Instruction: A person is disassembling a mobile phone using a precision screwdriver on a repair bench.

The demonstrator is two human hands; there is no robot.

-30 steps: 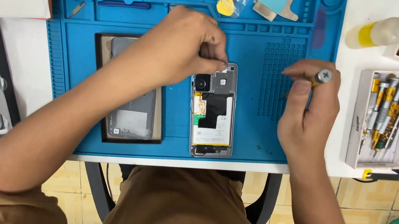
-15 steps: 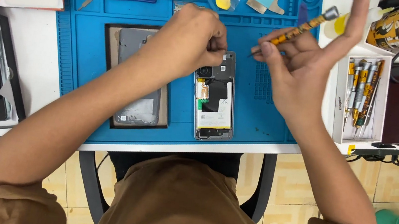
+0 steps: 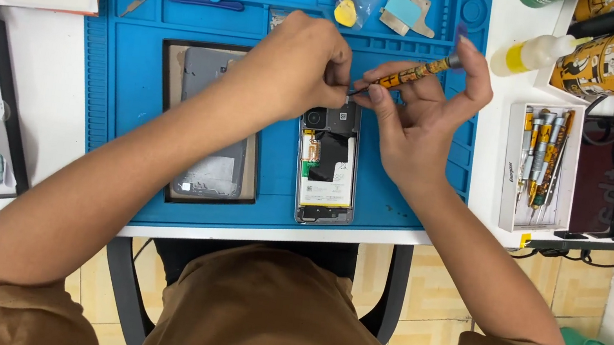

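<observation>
Blue mat under everything, and the opened phone lies on it with its long axis running away from me, camera end far, battery end near the table edge. My left hand sits curled over the phone's top edge, fingers bunched together on something too small to make out. My right hand is just to the right of that same corner, thumb and fingers clamped on the yellow screwdriver. The driver slants up and to the right, its tip down-left, meeting my left fingertips just above the camera block. Both hands crowd the far end; the right one carries the tool, so it is the nearer in what counts. Left of the phone, apart from it, lies the removed back cover. A tray of drivers stands off the mat to my right.
</observation>
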